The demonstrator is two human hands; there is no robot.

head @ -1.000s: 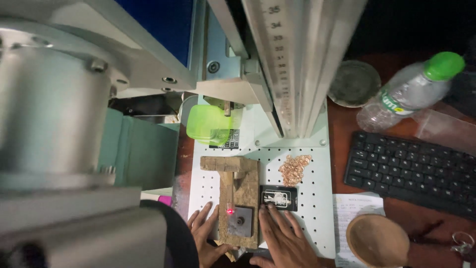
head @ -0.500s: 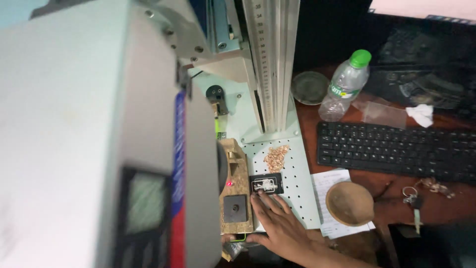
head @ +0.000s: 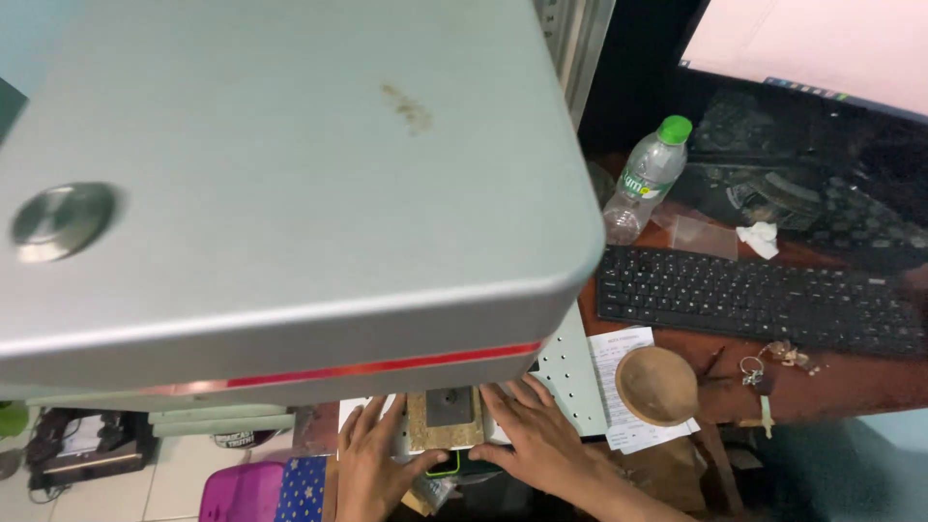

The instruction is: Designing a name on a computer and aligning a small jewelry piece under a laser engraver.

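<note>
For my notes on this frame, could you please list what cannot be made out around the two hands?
- Head view: the machine housing hides most of the perforated plate and the far end of the wooden block.
- Left hand: wrist cut off by the bottom edge.
- Right hand: covers whatever lies beneath its palm.
- Keys: too small for detail.
</note>
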